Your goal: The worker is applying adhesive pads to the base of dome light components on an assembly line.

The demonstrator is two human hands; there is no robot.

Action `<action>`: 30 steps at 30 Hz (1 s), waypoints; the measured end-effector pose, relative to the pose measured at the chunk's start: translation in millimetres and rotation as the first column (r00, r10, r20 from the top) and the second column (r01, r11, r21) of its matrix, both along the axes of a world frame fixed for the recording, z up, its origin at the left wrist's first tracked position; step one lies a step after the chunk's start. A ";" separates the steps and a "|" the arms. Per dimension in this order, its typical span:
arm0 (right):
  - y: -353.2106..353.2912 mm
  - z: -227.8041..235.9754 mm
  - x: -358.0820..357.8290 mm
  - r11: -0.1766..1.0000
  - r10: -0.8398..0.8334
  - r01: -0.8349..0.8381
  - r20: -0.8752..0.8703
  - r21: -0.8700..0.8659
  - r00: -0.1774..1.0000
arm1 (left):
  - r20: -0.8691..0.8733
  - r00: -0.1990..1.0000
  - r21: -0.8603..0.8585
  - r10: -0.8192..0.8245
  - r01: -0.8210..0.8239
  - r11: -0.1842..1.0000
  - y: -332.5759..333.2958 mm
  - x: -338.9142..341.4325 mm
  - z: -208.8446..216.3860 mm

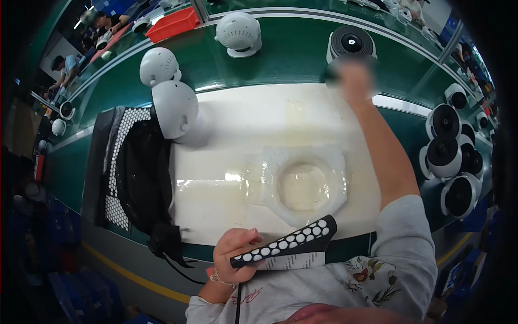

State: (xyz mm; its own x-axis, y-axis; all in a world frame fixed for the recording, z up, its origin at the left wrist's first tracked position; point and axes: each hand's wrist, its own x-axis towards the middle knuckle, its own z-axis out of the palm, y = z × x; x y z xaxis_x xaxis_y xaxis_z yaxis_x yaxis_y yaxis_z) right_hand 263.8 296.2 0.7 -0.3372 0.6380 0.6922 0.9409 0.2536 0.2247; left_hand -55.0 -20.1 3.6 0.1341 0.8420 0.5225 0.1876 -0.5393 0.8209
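My left hand (236,252), at the near edge of the work surface, is closed round a black strip with rows of white round dots (286,241). A white printed backing (297,261) shows below the strip. My right arm is stretched to the far right, and my right hand (354,81) is at a white rounded device with a black round front (352,43). That hand is blurred, so its fingers and anything in them cannot be made out. Between the hands, a whitish holder with a round hollow (304,186) lies taped to the white sheet (221,205).
White rounded device bodies (175,109) stand at left, another white device (238,35) at the back. Several black-fronted devices (445,156) cluster at right. A black bag (145,178) lies beside more dotted strips (116,213). Beyond are a red tray (172,25) and other people.
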 end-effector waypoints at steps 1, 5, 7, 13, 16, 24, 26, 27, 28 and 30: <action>0.5 -3.1 0.5 0.990 -0.094 0.096 0.026 -0.102 0.995 | 0.120 0.993 -0.097 0.019 -0.008 0.995 -3.8 -2.0 -5.4; -2.6 -3.9 0.9 0.881 -0.297 0.287 0.033 -0.377 0.954 | 0.063 0.997 -0.121 -0.033 0.040 0.992 0.1 -15.6 -7.8; -5.7 6.1 -6.9 0.861 -0.311 0.306 0.056 -0.407 0.949 | 0.070 0.996 -0.125 -0.053 0.062 0.990 0.4 -18.8 -10.2; 18.3 39.9 -127.7 0.614 0.146 -0.309 -0.280 -0.726 0.949 | 0.072 0.997 -0.243 -0.035 0.052 0.969 2.1 -19.8 1.1; 51.5 43.1 -189.3 0.420 0.110 -0.275 -0.252 -0.865 0.961 | 0.132 0.990 -0.418 0.055 0.006 0.908 0.1 -20.7 3.9; 107.8 -14.9 -208.5 0.828 -0.081 -0.050 -0.207 -0.558 0.975 | 0.234 0.972 -0.455 0.034 0.078 0.887 1.0 -25.5 6.7; 103.3 -1.4 -195.6 0.855 -0.073 -0.008 -0.135 -0.519 0.988 | 0.205 0.978 -0.435 0.021 0.072 0.898 2.5 -26.1 6.5; 100.0 5.8 -184.5 0.880 -0.079 0.040 -0.061 -0.474 0.995 | 0.178 0.984 -0.412 -0.002 0.076 0.908 4.1 -26.2 6.9; 94.9 10.7 -172.3 0.881 -0.083 0.046 -0.058 -0.471 0.995 | 0.181 0.983 -0.409 -0.007 0.082 0.909 4.6 -26.1 7.2; 81.2 18.3 -142.6 0.980 -0.034 0.030 -0.017 -0.195 0.999 | 0.198 0.980 -0.448 -0.001 0.092 0.889 4.7 -24.7 9.6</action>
State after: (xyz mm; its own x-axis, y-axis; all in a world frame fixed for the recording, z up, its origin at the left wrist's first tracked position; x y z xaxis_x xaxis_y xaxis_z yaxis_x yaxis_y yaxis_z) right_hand 121.2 377.3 19.0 -0.3015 0.7716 0.5602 0.9531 0.2600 0.1548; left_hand -79.8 -15.3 13.2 0.1169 0.9876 0.1048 -0.0095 -0.1044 0.9945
